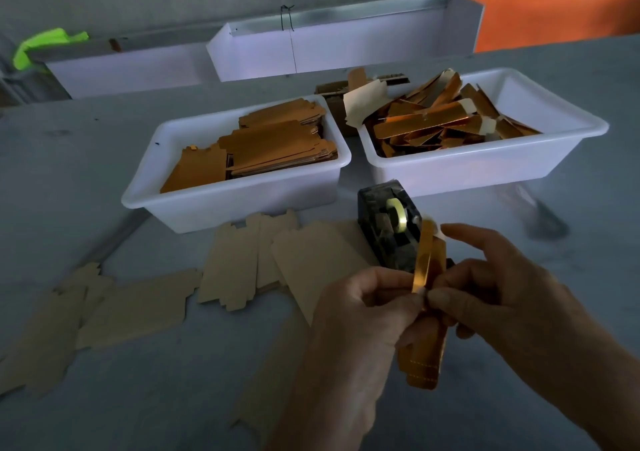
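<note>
1. Both hands hold one gold box (pixel 428 263) up in the air. It is in front of the tape holder (pixel 382 223) and above the table (pixel 104 173).
2. The left hand (pixel 363 306) pinches the box with its thumb and curled fingers. The right hand (pixel 495 287) pinches it from the other side, and its top finger sticks out straight.
3. The step looks like folding the box shut, or pressing tape onto its seam. I cannot tell if tape is on it.
4. Next, I think the seam needs to be pressed flat. Then the box should go in the right bin.
5. The left bin (pixel 221 202) holds flat cards (pixel 277 145) in neat stacks, gold side up.
6. The right bin (pixel 485 170) holds folded boxes (pixel 433 121) in a messy heap, up past the rim.
7. Loose cards (pixel 239 263) lie brown side up on the table, just in front of the left bin.
</note>
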### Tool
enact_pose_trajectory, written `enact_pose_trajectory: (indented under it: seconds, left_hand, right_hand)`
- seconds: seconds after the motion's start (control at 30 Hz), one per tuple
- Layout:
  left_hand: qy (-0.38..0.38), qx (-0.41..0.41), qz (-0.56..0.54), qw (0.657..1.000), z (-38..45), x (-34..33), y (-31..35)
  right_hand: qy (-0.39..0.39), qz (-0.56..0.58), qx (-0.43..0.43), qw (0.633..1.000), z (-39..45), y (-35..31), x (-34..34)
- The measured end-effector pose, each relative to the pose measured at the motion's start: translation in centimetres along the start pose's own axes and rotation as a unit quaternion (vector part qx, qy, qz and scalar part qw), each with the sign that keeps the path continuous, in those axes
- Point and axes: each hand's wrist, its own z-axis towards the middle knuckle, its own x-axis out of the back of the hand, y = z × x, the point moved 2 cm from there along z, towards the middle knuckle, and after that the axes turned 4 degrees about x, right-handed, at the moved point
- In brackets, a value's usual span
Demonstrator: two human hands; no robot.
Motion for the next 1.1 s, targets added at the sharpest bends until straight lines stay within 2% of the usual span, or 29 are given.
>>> enact_pose_trajectory:
  seconds: [0.27, 0.6, 0.97, 1.03, 1.1]
  left_hand:
    - [-0.025, -0.007, 0.039, 0.999, 0.5, 0.1, -0.2]
    - [0.065, -0.076, 0.086, 0.991, 0.6, -0.2, -1.0]
    - [0.191, -0.196, 0.121, 0.954, 0.0, -0.7, -1.3]
    - [0.177, -0.175, 0.083, 0.965, -0.1, -0.3, -1.2]
    - [0.149, -0.135, 0.024, 0.979, 0.0, -0.1, -1.0]
  right_hand:
    - [0.012, -0.04, 0.0, 0.999, 0.2, 0.5, -0.3]
    - [0.05, -0.117, 0.012, 0.992, 0.3, 0.5, -0.9]
    - [0.114, -0.252, 0.009, 0.961, 0.6, -0.5, -0.7]
    - [0.088, -0.194, -0.008, 0.977, 1.0, -0.4, -0.3]
    - [0.037, -0.077, -0.027, 0.996, 1.5, -0.2, -0.4]
